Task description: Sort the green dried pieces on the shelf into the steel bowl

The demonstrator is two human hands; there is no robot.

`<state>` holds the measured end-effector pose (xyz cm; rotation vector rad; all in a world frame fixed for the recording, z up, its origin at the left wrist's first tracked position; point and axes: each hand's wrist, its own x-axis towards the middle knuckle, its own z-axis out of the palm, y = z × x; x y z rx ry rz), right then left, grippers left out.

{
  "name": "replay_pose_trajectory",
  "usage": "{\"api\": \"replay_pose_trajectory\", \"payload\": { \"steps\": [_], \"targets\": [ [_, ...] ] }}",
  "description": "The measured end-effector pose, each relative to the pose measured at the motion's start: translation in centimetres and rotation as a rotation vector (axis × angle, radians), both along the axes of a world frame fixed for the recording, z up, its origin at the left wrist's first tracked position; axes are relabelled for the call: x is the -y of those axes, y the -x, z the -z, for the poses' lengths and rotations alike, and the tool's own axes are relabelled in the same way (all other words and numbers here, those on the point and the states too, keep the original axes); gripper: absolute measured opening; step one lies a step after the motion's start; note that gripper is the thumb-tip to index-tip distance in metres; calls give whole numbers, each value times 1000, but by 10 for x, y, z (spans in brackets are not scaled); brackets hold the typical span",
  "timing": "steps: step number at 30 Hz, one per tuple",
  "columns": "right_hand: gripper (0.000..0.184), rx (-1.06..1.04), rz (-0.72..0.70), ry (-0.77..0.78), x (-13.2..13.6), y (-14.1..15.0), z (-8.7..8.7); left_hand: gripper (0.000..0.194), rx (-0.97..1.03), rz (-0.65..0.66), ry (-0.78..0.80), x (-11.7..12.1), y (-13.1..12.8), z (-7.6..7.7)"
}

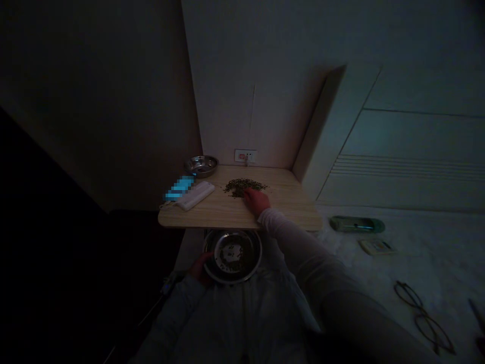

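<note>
The right hand (257, 201) lay at the near right side of a heap of small dark grains (242, 183), beans or seeds by the look of them, on a pale wooden tabletop (290, 194). Its fingers were drawn together, but the dim light did not show whether they pinched any grains. The left hand (200, 268) gripped the left side of a steel bowl (253, 255) in front of the person's body, with more grains scattered over its bottom.

Spilling seemed the chief risk: a tilt of the left wrist could have slid the bowl's grains toward one side, and a broad sweep of the right hand could have rolled strays off the wood. Poor light would have made any lost grain hard to spot.

The bowl's far rim sat close by the table's front edge; whether they touched could not be told. Bare wood lay between the heap and that edge, and more ran rightward. Leftward, a white oblong device (196, 196) and a lit screen (180, 188) narrowed the room, with a second steel bowl (213, 165) at the back left corner
</note>
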<state>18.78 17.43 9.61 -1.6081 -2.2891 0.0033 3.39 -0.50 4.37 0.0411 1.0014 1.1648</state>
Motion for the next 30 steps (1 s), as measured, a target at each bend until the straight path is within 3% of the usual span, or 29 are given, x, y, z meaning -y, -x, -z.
{"api": "replay_pose_trajectory", "payload": {
  "steps": [17,24,30],
  "targets": [
    [24,238,-237,-80,19,-5,-4,18,-44,-61,59,-2,0,0],
    [27,326,-293,-71,31,-9,-7,20,8,-35,13,-2,1,-1],
    [27,300,-322,-66,41,-14,-8,16,-9,-45,9,-1,2,7]
  ]
}}
